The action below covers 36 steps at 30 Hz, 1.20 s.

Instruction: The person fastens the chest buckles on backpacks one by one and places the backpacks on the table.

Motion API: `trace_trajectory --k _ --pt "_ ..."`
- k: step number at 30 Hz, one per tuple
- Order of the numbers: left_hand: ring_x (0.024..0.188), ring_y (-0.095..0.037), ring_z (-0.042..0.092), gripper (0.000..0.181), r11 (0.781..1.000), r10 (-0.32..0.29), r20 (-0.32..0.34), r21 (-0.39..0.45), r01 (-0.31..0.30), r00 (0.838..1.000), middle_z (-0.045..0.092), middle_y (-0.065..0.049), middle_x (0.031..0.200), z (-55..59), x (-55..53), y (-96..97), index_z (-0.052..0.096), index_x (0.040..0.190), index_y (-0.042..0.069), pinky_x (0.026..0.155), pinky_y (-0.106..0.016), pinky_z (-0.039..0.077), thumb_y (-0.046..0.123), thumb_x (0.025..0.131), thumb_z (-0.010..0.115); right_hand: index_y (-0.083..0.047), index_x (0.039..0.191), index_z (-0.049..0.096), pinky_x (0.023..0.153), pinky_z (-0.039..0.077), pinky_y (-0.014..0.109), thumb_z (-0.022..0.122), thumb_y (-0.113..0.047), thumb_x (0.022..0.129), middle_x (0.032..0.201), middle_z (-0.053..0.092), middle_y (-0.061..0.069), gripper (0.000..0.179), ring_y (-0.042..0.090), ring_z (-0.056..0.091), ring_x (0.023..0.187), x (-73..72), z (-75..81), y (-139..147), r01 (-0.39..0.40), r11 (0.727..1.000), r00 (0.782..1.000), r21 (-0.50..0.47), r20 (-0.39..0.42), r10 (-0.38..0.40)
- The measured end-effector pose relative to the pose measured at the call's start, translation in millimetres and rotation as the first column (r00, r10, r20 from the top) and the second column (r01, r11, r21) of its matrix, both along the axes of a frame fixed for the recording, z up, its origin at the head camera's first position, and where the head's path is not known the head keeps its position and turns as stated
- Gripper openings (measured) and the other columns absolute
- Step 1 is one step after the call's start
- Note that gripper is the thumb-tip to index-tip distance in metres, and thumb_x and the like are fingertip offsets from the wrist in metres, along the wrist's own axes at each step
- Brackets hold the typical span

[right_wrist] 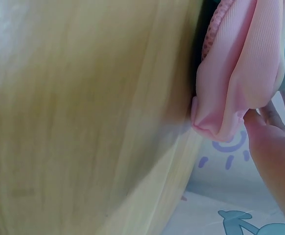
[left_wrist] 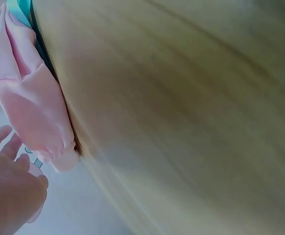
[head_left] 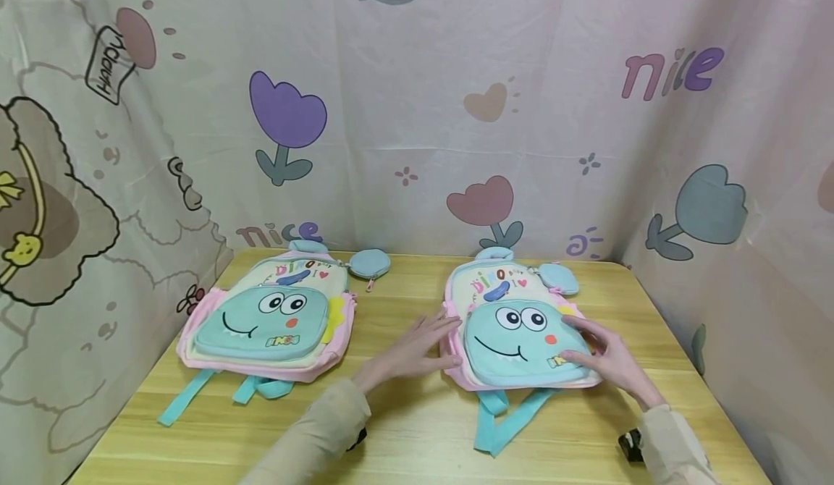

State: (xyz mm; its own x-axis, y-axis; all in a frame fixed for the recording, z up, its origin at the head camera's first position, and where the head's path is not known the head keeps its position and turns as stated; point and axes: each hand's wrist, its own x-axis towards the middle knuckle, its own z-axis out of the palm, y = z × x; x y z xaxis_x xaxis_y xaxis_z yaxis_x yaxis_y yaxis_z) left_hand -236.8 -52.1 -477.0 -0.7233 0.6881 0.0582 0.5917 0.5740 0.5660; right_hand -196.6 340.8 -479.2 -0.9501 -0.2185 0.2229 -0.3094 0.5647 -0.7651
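A child's backpack [head_left: 521, 347] in pink, cream and teal with a smiling dinosaur face lies face up on the table, right of centre. My left hand [head_left: 417, 347] touches its left edge with fingers extended. At the lower right, my right hand [head_left: 612, 358] rests on the backpack's side and front pocket, fingers spread. The left wrist view shows the pink side [left_wrist: 30, 93] beside the left fingers [left_wrist: 10, 144]. In the right wrist view, the right hand [right_wrist: 274, 142] meets the pink side pocket [right_wrist: 235, 73]. Teal straps [head_left: 515, 423] trail toward me.
A matching backpack [head_left: 267, 318] lies on the left of the wooden table [head_left: 404, 441], straps toward the front. Round blue pouches [head_left: 369, 263] hang at the upper right of each backpack. Printed curtains [head_left: 404, 108] enclose the table's back and sides.
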Motion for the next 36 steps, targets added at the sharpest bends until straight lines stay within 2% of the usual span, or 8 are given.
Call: trace_trajectory --k 3,10,19,21,23,27,33,36 --pt "0.159 -0.028 0.011 0.075 1.0 0.016 0.004 -0.027 -0.016 1.0 0.028 -0.006 0.167 3.0 1.2 1.6 0.032 0.159 0.017 0.128 -0.058 0.007 0.052 0.097 0.059 -0.002 0.141 0.055 0.101 0.029 -0.003 0.08 -0.018 0.086 0.147 0.052 0.027 0.062 -0.029 0.032 0.121 -0.2 0.2 0.1 -0.002 1.0 1.0 -0.003 0.01 0.002" --pt "0.159 -0.027 0.014 0.08 0.984 0.063 -0.023 -0.165 -0.066 0.998 0.032 -0.004 0.163 4.9 1.3 6.9 0.03 0.16 0.024 0.129 -0.054 0.01 0.067 0.095 0.05 0.002 0.14 0.055 0.101 0.032 -0.002 0.079 -0.016 0.087 0.144 0.053 0.029 0.061 -0.026 0.039 0.12 -0.7 -0.1 1.0 -0.003 0.999 0.999 -0.041 0.035 0.004" --pt "0.149 -0.031 0.033 0.077 0.967 0.092 -0.055 -0.232 -0.102 0.994 0.038 -0.004 0.151 6.3 2.7 9.8 0.028 0.159 0.038 0.127 -0.056 0.016 0.073 0.093 0.047 0.0 0.139 0.057 0.1 0.031 -0.003 0.076 -0.021 0.09 0.143 0.055 0.027 0.056 -0.029 0.035 0.118 0.8 1.3 3.5 0.064 0.997 0.996 -0.034 0.06 -0.062" --pt "0.147 -0.031 0.036 0.075 0.966 0.089 -0.052 -0.239 -0.099 0.995 0.039 -0.004 0.149 6.9 3.4 9.4 0.029 0.158 0.04 0.127 -0.056 0.018 0.074 0.093 0.047 0.0 0.139 0.057 0.1 0.032 -0.003 0.075 -0.022 0.092 0.145 0.054 0.027 0.055 -0.022 0.039 0.122 0.4 0.8 5.0 0.086 0.996 0.993 -0.024 0.077 -0.084" --pt "0.143 -0.03 0.038 0.074 0.964 0.087 -0.051 -0.247 -0.097 0.995 0.039 -0.003 0.148 7.1 4.0 8.9 0.03 0.157 0.041 0.126 -0.056 0.02 0.073 0.093 0.048 0.0 0.139 0.056 0.1 0.032 -0.002 0.073 -0.024 0.093 0.146 0.053 0.026 0.055 -0.004 0.047 0.131 -0.4 -0.2 6.9 0.117 0.993 0.989 0.008 0.095 -0.117" --pt "0.143 -0.03 0.037 0.074 0.963 0.086 -0.047 -0.252 -0.095 0.995 0.039 -0.003 0.148 7.4 4.3 7.7 0.031 0.157 0.041 0.126 -0.057 0.021 0.072 0.092 0.05 0.0 0.142 0.053 0.096 0.043 0.013 0.07 -0.031 0.096 0.149 0.05 0.027 0.059 0.038 0.049 0.134 -1.5 -0.8 9.7 0.17 0.981 0.97 0.096 0.16 -0.184" --pt "0.152 -0.032 0.027 0.075 0.963 0.075 -0.052 -0.255 -0.086 0.996 0.039 -0.004 0.148 6.6 3.7 6.7 0.032 0.157 0.04 0.126 -0.059 0.019 0.071 0.092 0.052 0.002 0.154 0.033 0.095 0.048 0.042 0.062 -0.045 0.098 0.151 0.041 0.033 0.078 0.042 0.05 0.125 -2.2 3.0 11.4 0.184 0.967 0.906 0.179 0.351 -0.237" --pt "0.155 -0.034 0.022 0.074 0.962 0.07 -0.055 -0.262 -0.082 0.996 0.039 -0.004 0.147 6.6 3.2 7.0 0.031 0.157 0.04 0.126 -0.06 0.019 0.071 0.092 0.051 0.002 0.156 0.025 0.098 0.048 0.048 0.059 -0.049 0.098 0.147 0.042 0.035 0.085 0.042 0.05 0.125 -3.4 6.5 11.6 0.189 0.965 0.876 0.182 0.412 -0.25"
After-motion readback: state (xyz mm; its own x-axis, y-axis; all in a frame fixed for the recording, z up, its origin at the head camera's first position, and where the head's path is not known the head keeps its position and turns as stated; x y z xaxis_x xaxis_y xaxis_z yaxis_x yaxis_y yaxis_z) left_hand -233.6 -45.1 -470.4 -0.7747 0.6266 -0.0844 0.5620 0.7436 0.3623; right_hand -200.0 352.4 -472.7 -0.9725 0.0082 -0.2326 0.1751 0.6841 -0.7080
